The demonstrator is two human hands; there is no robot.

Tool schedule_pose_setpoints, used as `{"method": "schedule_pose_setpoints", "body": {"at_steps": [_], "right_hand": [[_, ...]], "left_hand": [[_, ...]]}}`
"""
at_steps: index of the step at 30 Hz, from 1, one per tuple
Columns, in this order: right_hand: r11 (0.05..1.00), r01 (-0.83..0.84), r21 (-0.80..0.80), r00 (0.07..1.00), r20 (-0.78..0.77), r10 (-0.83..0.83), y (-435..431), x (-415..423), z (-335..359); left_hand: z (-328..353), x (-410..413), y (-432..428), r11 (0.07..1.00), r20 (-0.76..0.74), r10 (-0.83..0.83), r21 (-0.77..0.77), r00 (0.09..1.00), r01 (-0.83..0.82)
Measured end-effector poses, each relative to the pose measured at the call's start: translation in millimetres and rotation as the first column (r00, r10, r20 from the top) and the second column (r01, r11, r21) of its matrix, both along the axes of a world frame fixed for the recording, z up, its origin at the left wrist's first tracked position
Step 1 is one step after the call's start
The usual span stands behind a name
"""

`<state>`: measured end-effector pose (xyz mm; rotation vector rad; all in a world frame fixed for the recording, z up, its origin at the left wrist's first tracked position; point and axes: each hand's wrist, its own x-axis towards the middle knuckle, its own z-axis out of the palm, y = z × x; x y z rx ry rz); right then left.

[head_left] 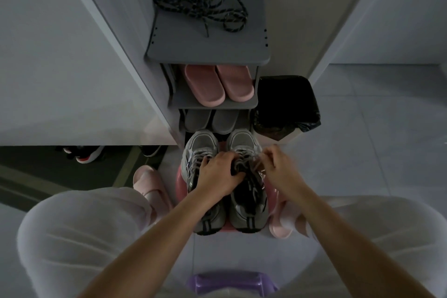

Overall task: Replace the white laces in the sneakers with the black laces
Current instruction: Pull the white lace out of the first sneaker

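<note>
Sneakers (246, 213) on pink stool (180, 176), directly before shoe rack (208, 43). Black laces (200, 7) heaped on rack top. Left hand (217, 174) grip curled on sneakers' tongue; right hand (278, 167) grip pinches white lace (243, 152).

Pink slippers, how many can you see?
4. A left shelf slipper and a right shelf slipper sit side by side on the gray rack. Two more are on the floor, left floor slipper and right floor slipper, flanking the gray sneakers, each partly hidden.

A pink stool (180, 178) bears sneakers (242, 143); rack (208, 49), black laces (205, 7).
</note>
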<state>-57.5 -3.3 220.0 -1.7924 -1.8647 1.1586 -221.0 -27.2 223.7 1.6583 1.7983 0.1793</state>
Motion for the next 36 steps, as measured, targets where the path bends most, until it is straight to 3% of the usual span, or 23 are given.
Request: {"method": "schedule_pose_setpoints", "body": {"at_steps": [5, 12, 17, 19, 23, 25, 28, 31, 33, 34, 36], "right_hand": [[0.998, -0.01, -0.068, 0.999, 0.051, 0.014, -2.3, 2.4, -5.1], [0.986, 0.112, -0.123, 0.989, -0.078, -0.122, -7.1, 11.2, -12.3], [0.998, 0.025, -0.064, 0.999, -0.027, -0.027, -8.1, 1.8, -7.2], [0.996, 0.087, -0.033, 0.995, -0.044, -0.088, -6.5, 2.7, -9.3], [0.934, 0.319, -0.163, 0.909, -0.225, -0.35, -4.2, 5.3, -15.8], [0.951, 0.272, -0.144, 0.924, -0.237, -0.3, -8.8, 2.1, -8.9], [0.982, 0.144, -0.125, 0.98, -0.118, -0.159, -13.0, -0.7, -8.4], [0.958, 0.246, -0.144, 0.96, -0.1, -0.262, -5.4, 3.2, -10.4], [0.9, 0.386, -0.2, 0.869, -0.247, -0.428, -0.8, 5.3, -10.3], [0.894, 0.399, -0.203, 0.849, -0.287, -0.444, -1.0, 5.6, -9.4], [0.947, 0.289, -0.143, 0.918, -0.238, -0.316, -3.1, 5.3, -10.2]], "left_hand": [[2.1, -0.7, 0.3, 1.0, 0.031, 0.014, -0.002, 0.999, -0.014], [6.4, 0.1, -4.7, 1.0, 0.034, 0.023, 0.002, 0.999, -0.023], [7.7, 0.3, -6.2, 0.999, 0.051, 0.036, 0.016, 0.998, -0.037], [7.6, -1.9, -6.8, 0.999, 0.068, 0.041, 0.009, 0.997, -0.041], [5.8, -4.0, -5.8, 0.999, 0.095, 0.046, -0.013, 0.994, -0.045], [5.9, -3.2, -5.1, 0.998, 0.106, 0.062, -0.014, 0.992, -0.061], [4.6, -3.7, -4.9, 0.997, 0.121, 0.072, -0.018, 0.99, -0.071], [-0.8, -7.5, -5.0, 0.996, 0.14, 0.084, -0.035, 0.987, -0.079], [-2.6, -9.4, -5.2, 0.994, 0.145, 0.103, -0.034, 0.984, -0.1], [-3.5, -10.1, -5.0, 0.993, 0.149, 0.114, -0.029, 0.982, -0.111], [-4.3, -10.6, -4.7, 0.992, 0.157, 0.128, -0.028, 0.979, -0.125]]}}
